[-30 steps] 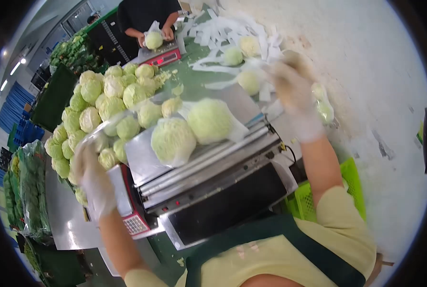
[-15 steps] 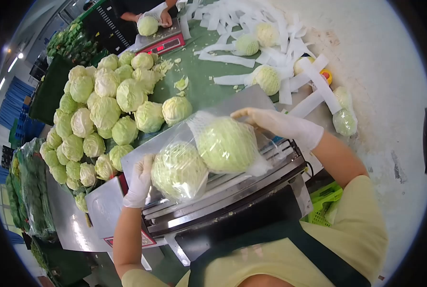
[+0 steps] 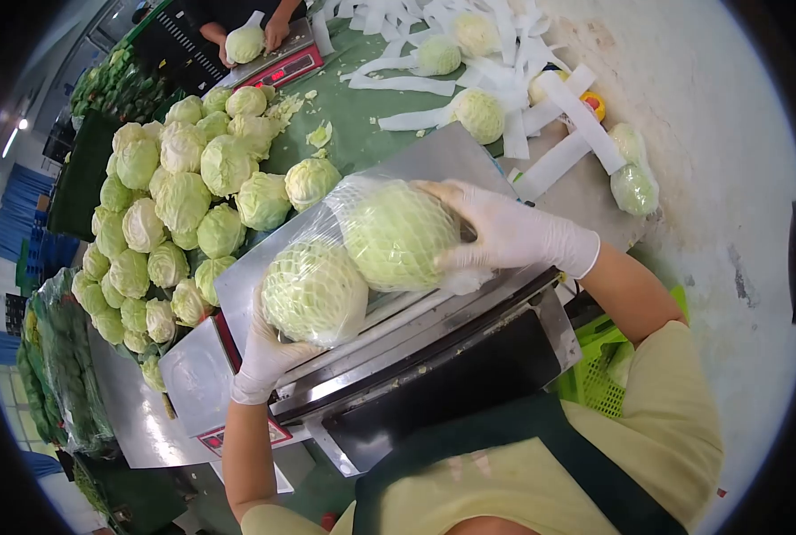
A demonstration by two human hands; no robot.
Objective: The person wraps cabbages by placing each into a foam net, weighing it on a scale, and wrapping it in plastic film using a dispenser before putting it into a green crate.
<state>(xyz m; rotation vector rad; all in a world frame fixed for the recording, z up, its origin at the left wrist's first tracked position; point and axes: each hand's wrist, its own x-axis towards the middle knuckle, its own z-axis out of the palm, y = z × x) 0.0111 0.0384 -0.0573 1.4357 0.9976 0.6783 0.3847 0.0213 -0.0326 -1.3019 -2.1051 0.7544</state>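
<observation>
Two pale green cabbages in white foam netting sit side by side in clear plastic wrap, over the metal wrapping machine [image 3: 398, 343]. My left hand [image 3: 269, 352], in a white glove, cups the left wrapped cabbage [image 3: 315, 292] from its left and lower side. Gloved as well, my right hand [image 3: 505, 227] grips the right wrapped cabbage [image 3: 400, 236], its thumb and fingers spread around the right side. Loose film bunches under the right hand.
Beyond the left hand is a large pile of bare cabbages [image 3: 182, 203]. Foam net strips [image 3: 407, 84] and netted cabbages lie at the back. A co-worker's hands [image 3: 276, 34] hold a cabbage by a red scale [image 3: 291, 67]. A green crate [image 3: 601, 385] stands at lower right.
Both hands and the wrapped cabbages have shifted left and slightly up in view. My right hand now wraps round the right cabbage's side, and my left fingers reach beneath the left one.
</observation>
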